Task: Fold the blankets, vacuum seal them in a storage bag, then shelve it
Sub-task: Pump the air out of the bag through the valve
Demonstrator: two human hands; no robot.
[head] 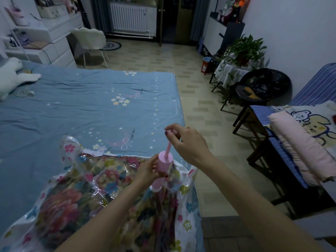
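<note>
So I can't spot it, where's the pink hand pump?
Head view, lower centre: the pink plastic hand pump stands on the flowered storage bag, between both hands.

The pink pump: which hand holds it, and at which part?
Both. The left hand grips the pink pump round its cylinder body; the right hand pinches the handle at the top of the raised plunger rod.

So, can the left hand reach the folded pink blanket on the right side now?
Probably not: the left hand holds the pink pump on the storage bag, and the pink blanket lies across the floor gap, beyond the right hand.
</note>
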